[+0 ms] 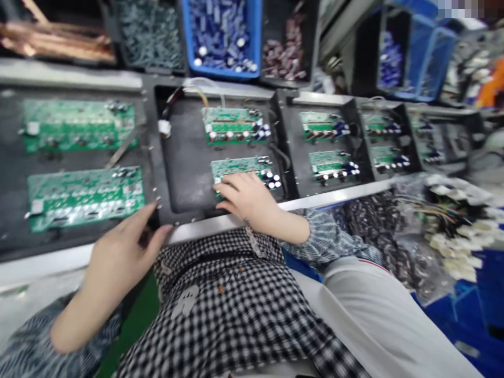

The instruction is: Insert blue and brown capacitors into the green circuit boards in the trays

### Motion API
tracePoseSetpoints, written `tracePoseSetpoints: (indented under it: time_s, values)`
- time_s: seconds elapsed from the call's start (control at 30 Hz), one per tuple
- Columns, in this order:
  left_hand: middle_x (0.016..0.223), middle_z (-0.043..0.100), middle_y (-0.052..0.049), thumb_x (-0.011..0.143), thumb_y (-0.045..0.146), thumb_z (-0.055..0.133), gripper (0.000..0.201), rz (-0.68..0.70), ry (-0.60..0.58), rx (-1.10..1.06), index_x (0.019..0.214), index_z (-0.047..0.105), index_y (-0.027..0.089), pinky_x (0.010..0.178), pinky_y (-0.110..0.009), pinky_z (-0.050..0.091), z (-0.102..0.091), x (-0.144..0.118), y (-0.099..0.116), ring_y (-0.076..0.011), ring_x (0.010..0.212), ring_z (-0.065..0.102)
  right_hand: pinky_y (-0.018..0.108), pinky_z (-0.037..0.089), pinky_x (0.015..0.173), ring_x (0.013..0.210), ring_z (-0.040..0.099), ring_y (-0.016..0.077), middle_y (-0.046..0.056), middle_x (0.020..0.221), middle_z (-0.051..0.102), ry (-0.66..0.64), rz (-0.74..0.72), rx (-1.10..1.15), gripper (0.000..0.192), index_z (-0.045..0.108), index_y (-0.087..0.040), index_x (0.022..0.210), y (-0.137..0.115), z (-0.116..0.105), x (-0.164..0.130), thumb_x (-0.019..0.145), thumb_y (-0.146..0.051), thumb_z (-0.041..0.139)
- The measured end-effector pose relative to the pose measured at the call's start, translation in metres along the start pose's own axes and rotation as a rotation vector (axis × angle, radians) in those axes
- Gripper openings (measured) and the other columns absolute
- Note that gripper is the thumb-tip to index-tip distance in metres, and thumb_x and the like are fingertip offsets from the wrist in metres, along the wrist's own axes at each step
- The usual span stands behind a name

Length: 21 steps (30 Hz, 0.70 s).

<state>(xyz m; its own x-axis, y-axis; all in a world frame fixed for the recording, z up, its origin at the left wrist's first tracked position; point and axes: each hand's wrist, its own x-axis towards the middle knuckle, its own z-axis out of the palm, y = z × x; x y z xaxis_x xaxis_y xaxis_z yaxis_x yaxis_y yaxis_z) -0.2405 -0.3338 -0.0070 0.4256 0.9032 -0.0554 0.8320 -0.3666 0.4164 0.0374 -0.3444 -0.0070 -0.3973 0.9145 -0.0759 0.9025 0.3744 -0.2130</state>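
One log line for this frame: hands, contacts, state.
left hand: touching black tray front edge | right hand: fingers resting on near green circuit board | boards seated in trays

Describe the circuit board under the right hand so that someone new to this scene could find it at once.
Start at the row of black trays running across the bench, each holding two green boards. In the tray directly ahead of the person, take the nearer green board, below its twin. It alone has the right hand lying on its near edge; the left hand rests at the tray's front rim instead.
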Motion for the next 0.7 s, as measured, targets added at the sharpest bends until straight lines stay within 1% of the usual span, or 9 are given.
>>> tracePoseSetpoints:
  time_s: [0.07, 0.1, 0.17, 0.27, 0.37, 0.47, 0.57, 0.63, 0.7]
  values:
    - [0.082, 0.075, -0.008, 0.097, 0.049, 0.050, 0.049, -0.018, 0.025, 0.002, 0.131, 0.066, 0.018, 0.060, -0.037, 0.051, 0.001, 0.001, -0.003, -0.0289, 0.067, 0.070, 0.042, 0.042, 0.095, 0.116, 0.056, 0.0287, 0.015, 0.125, 0.066, 0.039, -0.015, 0.053, 0.042, 0.062, -0.018, 0.133, -0.003, -0.002, -0.001, 0.100, -0.044, 0.058]
    - [0.078, 0.074, -0.008, 0.097, 0.049, 0.049, 0.048, -0.026, 0.025, -0.011, 0.130, 0.066, 0.019, 0.059, -0.037, 0.050, 0.002, 0.001, -0.007, -0.0290, 0.065, 0.069, 0.043, 0.042, 0.096, 0.119, 0.055, 0.0285, 0.015, 0.127, 0.066, 0.053, -0.022, 0.075, 0.045, 0.060, -0.018, 0.136, -0.005, -0.002, -0.001, 0.101, -0.047, 0.056]
    - [0.075, 0.073, -0.007, 0.099, 0.047, 0.049, 0.045, -0.045, 0.017, -0.045, 0.130, 0.066, 0.019, 0.062, -0.037, 0.050, 0.005, 0.000, -0.015, -0.0279, 0.065, 0.069, 0.044, 0.042, 0.099, 0.122, 0.055, 0.0280, 0.015, 0.128, 0.066, 0.066, -0.047, 0.094, 0.047, 0.058, -0.019, 0.138, -0.012, 0.002, 0.000, 0.102, -0.049, 0.052]
    - [0.071, 0.071, -0.006, 0.099, 0.044, 0.053, 0.044, -0.052, 0.035, -0.074, 0.128, 0.067, 0.014, 0.067, -0.034, 0.051, 0.007, 0.000, -0.022, -0.0239, 0.063, 0.068, 0.042, 0.040, 0.102, 0.125, 0.055, 0.0262, 0.013, 0.130, 0.065, 0.082, -0.122, 0.090, 0.048, 0.058, -0.019, 0.138, -0.019, 0.009, 0.007, 0.104, -0.051, 0.046]
    - [0.070, 0.071, -0.005, 0.097, 0.042, 0.058, 0.043, 0.017, -0.008, -0.073, 0.126, 0.067, 0.011, 0.064, -0.029, 0.051, 0.010, 0.008, -0.017, -0.0214, 0.060, 0.068, 0.040, 0.037, 0.106, 0.134, 0.050, 0.0231, 0.011, 0.135, 0.065, 0.112, -0.230, 0.104, 0.050, 0.057, -0.019, 0.139, -0.023, 0.014, 0.018, 0.106, -0.052, 0.040]
    - [0.074, 0.072, -0.006, 0.095, 0.037, 0.059, 0.040, 0.099, -0.095, -0.074, 0.124, 0.066, 0.010, 0.061, -0.027, 0.051, 0.019, 0.021, 0.005, -0.0220, 0.063, 0.069, 0.039, 0.033, 0.110, 0.141, 0.044, 0.0219, 0.010, 0.140, 0.063, 0.106, -0.310, 0.126, 0.050, 0.057, -0.017, 0.139, -0.021, 0.014, 0.023, 0.108, -0.051, 0.037]
    - [0.089, 0.074, -0.011, 0.091, 0.026, 0.058, 0.025, 0.153, -0.220, -0.111, 0.110, 0.066, 0.012, 0.068, -0.030, 0.055, 0.033, 0.033, 0.044, -0.0248, 0.074, 0.072, 0.041, 0.033, 0.110, 0.141, 0.045, 0.0229, 0.008, 0.138, 0.065, 0.032, -0.311, 0.155, 0.044, 0.060, -0.018, 0.135, -0.010, 0.010, 0.013, 0.106, -0.048, 0.045]
    - [0.104, 0.072, -0.016, 0.092, 0.024, 0.055, 0.021, 0.222, -0.333, -0.197, 0.106, 0.066, 0.012, 0.081, -0.035, 0.057, 0.044, 0.041, 0.075, -0.0285, 0.092, 0.072, 0.044, 0.034, 0.107, 0.137, 0.050, 0.0245, 0.009, 0.131, 0.070, 0.005, -0.256, 0.161, 0.037, 0.065, -0.018, 0.128, 0.004, 0.005, -0.002, 0.104, -0.042, 0.050]
    - [0.126, 0.065, -0.022, 0.097, 0.028, 0.052, 0.027, 0.339, -0.424, -0.332, 0.113, 0.065, 0.010, 0.099, -0.042, 0.053, 0.054, 0.049, 0.103, -0.0338, 0.118, 0.064, 0.046, 0.034, 0.102, 0.132, 0.054, 0.0263, 0.008, 0.123, 0.074, 0.022, -0.180, 0.131, 0.027, 0.068, -0.018, 0.120, 0.022, -0.001, -0.018, 0.102, -0.031, 0.052]
